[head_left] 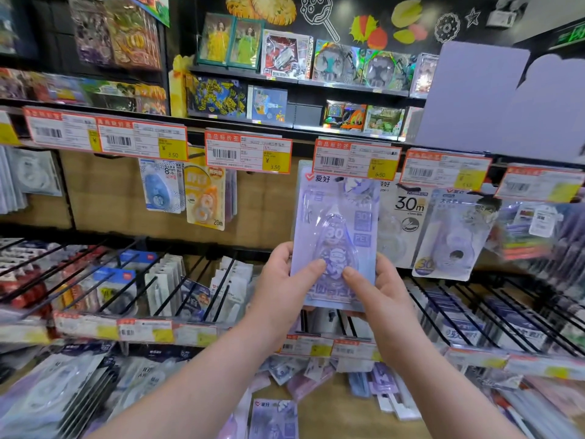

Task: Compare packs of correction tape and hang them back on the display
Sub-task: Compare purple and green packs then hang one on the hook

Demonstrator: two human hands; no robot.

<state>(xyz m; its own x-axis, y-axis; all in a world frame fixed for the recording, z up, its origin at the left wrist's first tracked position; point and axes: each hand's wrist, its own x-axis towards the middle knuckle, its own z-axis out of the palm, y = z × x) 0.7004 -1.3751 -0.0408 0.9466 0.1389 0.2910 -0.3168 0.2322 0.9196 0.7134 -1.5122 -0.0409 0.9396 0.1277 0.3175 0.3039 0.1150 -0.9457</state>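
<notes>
A lilac blister pack of correction tape (337,223) stands upright in front of the display, its top edge tucked just under a red and yellow price tag (356,160). My left hand (285,277) grips its lower left edge, thumb on the front. My right hand (376,289) grips its lower right edge, thumb also on the front. Other packs hang on the same row: a white 30m pack (408,217), a lilac pack (452,236) to the right, a blue 8mm pack (161,188) and an orange 20m pack (205,198) to the left.
Black wire hooks (133,280) with more stationery packs jut out below the held pack on both sides. Price tags (107,134) run along the rail above. Loose packs (275,416) lie on the bottom shelf. Toy boxes (285,55) fill the upper shelves.
</notes>
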